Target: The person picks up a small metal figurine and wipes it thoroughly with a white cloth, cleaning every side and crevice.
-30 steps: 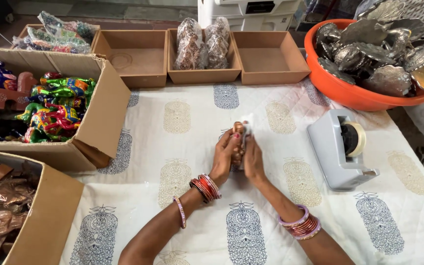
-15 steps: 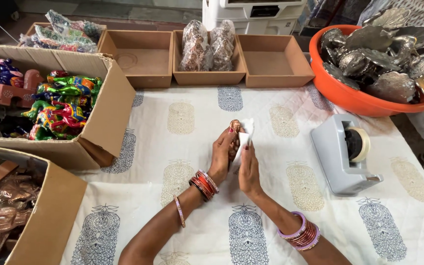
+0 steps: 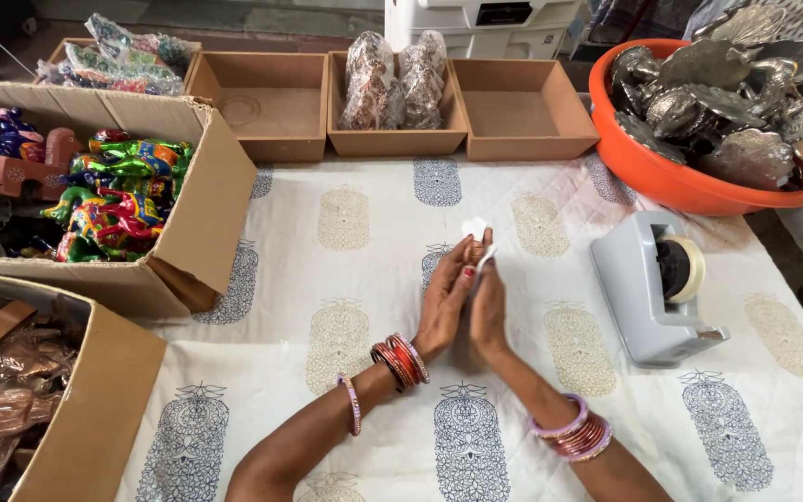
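My left hand (image 3: 442,302) and my right hand (image 3: 491,311) are pressed palm to palm over the middle of the printed white cloth (image 3: 346,279). Between the fingertips they pinch a small object wrapped in white material (image 3: 474,230); only its white top pokes out, the rest is hidden by the fingers. Red and pink bangles circle both wrists. A grey tape dispenser (image 3: 654,284) stands just to the right of my right hand.
An orange tub (image 3: 671,181) of silvery metal pieces sits at the back right. Three shallow cardboard trays (image 3: 276,102) line the back, the middle one holding wrapped bundles (image 3: 392,79). On the left, a carton of colourful figurines (image 3: 109,195) and a second carton (image 3: 67,409) with wrapped brownish items.
The hands have closed flatter together around the object, hiding its brownish part; only the white wrap shows now. The view has shifted slightly.
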